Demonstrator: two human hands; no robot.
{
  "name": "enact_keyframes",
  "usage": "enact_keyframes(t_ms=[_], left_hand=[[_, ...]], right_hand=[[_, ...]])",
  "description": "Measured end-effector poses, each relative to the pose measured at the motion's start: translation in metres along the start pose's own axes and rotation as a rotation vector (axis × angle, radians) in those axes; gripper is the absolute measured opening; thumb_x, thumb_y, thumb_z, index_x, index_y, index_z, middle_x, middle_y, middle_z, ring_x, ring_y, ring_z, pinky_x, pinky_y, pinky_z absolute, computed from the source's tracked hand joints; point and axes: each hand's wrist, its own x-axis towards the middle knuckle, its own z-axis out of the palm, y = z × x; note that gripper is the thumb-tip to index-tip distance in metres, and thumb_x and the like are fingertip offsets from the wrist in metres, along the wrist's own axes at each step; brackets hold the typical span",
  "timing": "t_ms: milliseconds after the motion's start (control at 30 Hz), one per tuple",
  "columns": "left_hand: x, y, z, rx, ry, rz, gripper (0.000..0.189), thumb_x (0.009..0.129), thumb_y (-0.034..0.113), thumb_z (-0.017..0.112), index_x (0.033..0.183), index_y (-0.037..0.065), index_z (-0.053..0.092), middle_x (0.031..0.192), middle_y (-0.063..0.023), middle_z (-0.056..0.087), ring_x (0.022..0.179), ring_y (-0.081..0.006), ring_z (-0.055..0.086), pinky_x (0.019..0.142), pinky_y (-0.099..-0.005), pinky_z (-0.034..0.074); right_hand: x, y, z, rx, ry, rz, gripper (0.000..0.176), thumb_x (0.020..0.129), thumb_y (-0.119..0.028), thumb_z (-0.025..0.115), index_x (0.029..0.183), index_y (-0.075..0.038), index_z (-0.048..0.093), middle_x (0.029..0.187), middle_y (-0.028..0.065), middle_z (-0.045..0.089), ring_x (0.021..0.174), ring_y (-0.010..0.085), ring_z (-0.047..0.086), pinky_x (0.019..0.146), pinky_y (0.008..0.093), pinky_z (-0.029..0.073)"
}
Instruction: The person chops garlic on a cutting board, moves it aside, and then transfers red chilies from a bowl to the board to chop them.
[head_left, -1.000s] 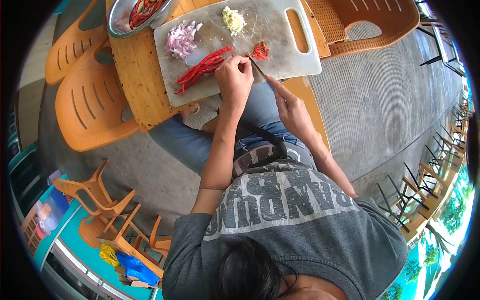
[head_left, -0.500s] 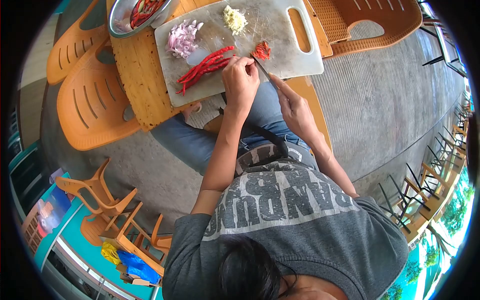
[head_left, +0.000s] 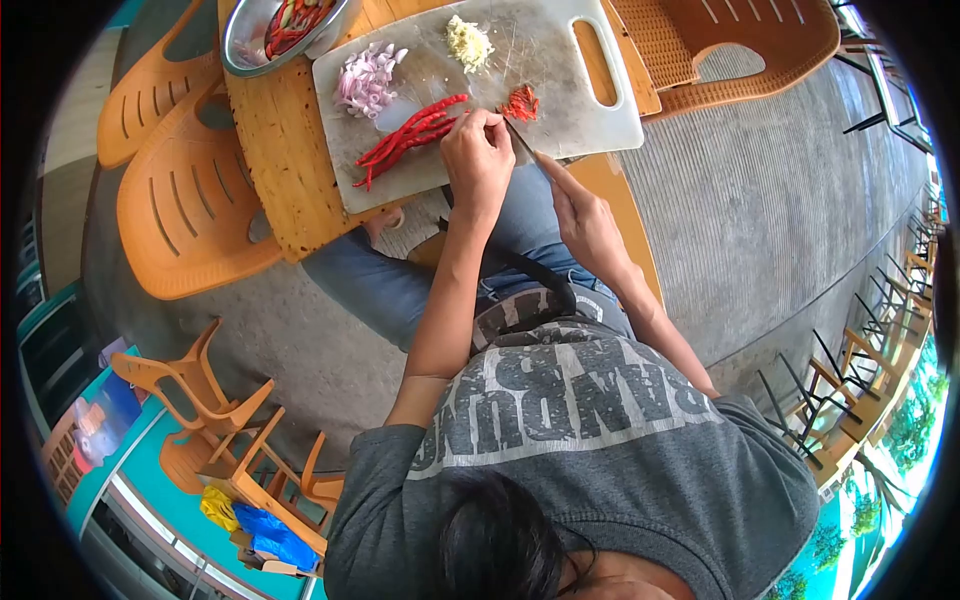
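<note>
My left hand [head_left: 478, 160] is closed on the cutting board [head_left: 545, 60], its curled fingers over the right end of several long red chillies [head_left: 405, 140]. How many it grips is hidden. My right hand [head_left: 588, 220] is wrapped round the handle of a knife [head_left: 522, 142]. The blade points up and left, its tip close to my left fingertips. Just beyond the tip lies a small heap of sliced red chilli [head_left: 521, 103]. Chopped garlic [head_left: 467, 43] sits farther back on the board, and sliced shallots [head_left: 368, 78] are at the left.
A metal bowl [head_left: 234, 52] with red chillies and other pieces stands on the wooden table [head_left: 265, 150] left of the board. Orange chairs [head_left: 185, 215] flank the table at left, and another chair [head_left: 745, 100] is at right. My legs [head_left: 365, 275] are under the near edge.
Both hands and the knife have shifted only slightly. The knife blade sits a little lower and nearer my left fingers. The chillies and heaps look the same.
</note>
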Motion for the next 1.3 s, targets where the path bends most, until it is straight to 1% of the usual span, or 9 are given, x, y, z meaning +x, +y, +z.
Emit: enact_keyframes(t_ms=[233,367,467,667,833,933,1033,1167,1300], left_hand=[[-0.002,0.002,-0.009,0.098,-0.062,0.046,0.005,0.079,-0.001,0.070,0.083,-0.002,0.070,0.078,-0.0174,0.067,0.070,-0.0316,0.067,0.065,-0.0394,0.052],[-0.002,0.004,-0.009,0.124,-0.088,0.007,0.008,0.078,0.000,0.070,0.086,-0.002,0.072,0.080,-0.0165,0.068,0.071,-0.0309,0.068,0.067,-0.0384,0.054],[-0.002,0.004,-0.009,0.049,-0.079,0.018,0.005,0.078,-0.006,0.066,0.083,-0.004,0.068,0.078,-0.0201,0.064,0.071,-0.0359,0.065,0.065,-0.0423,0.052],[0.001,0.003,-0.009,0.106,-0.112,0.005,0.007,0.079,0.000,0.070,0.085,-0.003,0.071,0.081,-0.0162,0.069,0.072,-0.0308,0.069,0.066,-0.0378,0.053],[-0.003,0.003,-0.006,0.023,-0.049,0.002,0.003,0.078,-0.006,0.066,0.080,-0.004,0.065,0.077,-0.0193,0.064,0.070,-0.0359,0.065,0.064,-0.0430,0.051],[0.000,0.002,-0.006,0.010,-0.015,0.000,0.003,0.077,-0.005,0.067,0.078,-0.003,0.065,0.074,-0.0185,0.063,0.068,-0.0354,0.064,0.063,-0.0430,0.050],[0.000,0.004,-0.006,0.007,-0.031,0.012,0.004,0.077,-0.005,0.068,0.077,-0.002,0.064,0.071,-0.0177,0.063,0.067,-0.0347,0.064,0.062,-0.0429,0.050],[0.003,-0.001,-0.006,0.004,-0.033,0.021,0.005,0.076,-0.005,0.068,0.077,-0.002,0.065,0.070,-0.0174,0.063,0.067,-0.0349,0.064,0.062,-0.0426,0.050],[0.003,0.001,-0.007,0.002,-0.038,0.015,0.005,0.076,-0.006,0.067,0.077,-0.002,0.065,0.070,-0.0183,0.063,0.068,-0.0355,0.064,0.063,-0.0432,0.050]], right_hand=[[0.003,0.001,-0.016,0.112,-0.106,0.109,0.039,0.101,-0.012,0.049,0.140,-0.010,0.056,0.071,0.0179,0.057,0.065,0.0229,0.058,0.068,0.0375,0.049],[0.003,-0.013,-0.011,0.053,-0.040,0.060,0.039,0.101,-0.011,0.049,0.140,-0.012,0.056,0.071,0.0195,0.058,0.065,0.0276,0.061,0.068,0.0390,0.049],[0.006,-0.008,-0.005,0.029,-0.040,0.036,0.040,0.101,-0.012,0.049,0.140,-0.014,0.056,0.073,0.0219,0.060,0.067,0.0326,0.064,0.068,0.0410,0.050],[0.020,-0.006,0.004,-0.039,-0.038,0.028,0.041,0.101,-0.015,0.050,0.141,-0.018,0.055,0.074,0.0273,0.062,0.071,0.0426,0.065,0.067,0.0470,0.050],[0.030,-0.007,0.013,-0.039,-0.014,-0.019,0.043,0.100,-0.015,0.051,0.143,-0.019,0.052,0.073,0.0285,0.061,0.069,0.0449,0.064,0.066,0.0492,0.049],[0.011,-0.005,0.008,-0.029,-0.034,0.041,0.041,0.100,-0.013,0.050,0.141,-0.017,0.055,0.071,0.0274,0.061,0.067,0.0422,0.064,0.065,0.0466,0.049],[-0.002,0.002,0.001,0.012,0.002,0.005,0.039,0.101,-0.011,0.049,0.140,-0.015,0.057,0.067,0.0220,0.057,0.060,0.0317,0.061,0.063,0.0407,0.049],[0.005,0.006,-0.012,0.153,-0.103,0.119,0.039,0.102,-0.012,0.049,0.140,-0.012,0.057,0.065,0.0125,0.048,0.060,0.0167,0.050,0.062,0.0336,0.046],[0.004,-0.004,-0.010,0.076,-0.082,0.084,0.039,0.102,-0.012,0.049,0.140,-0.012,0.056,0.067,0.0145,0.052,0.060,0.0190,0.053,0.063,0.0351,0.047]])
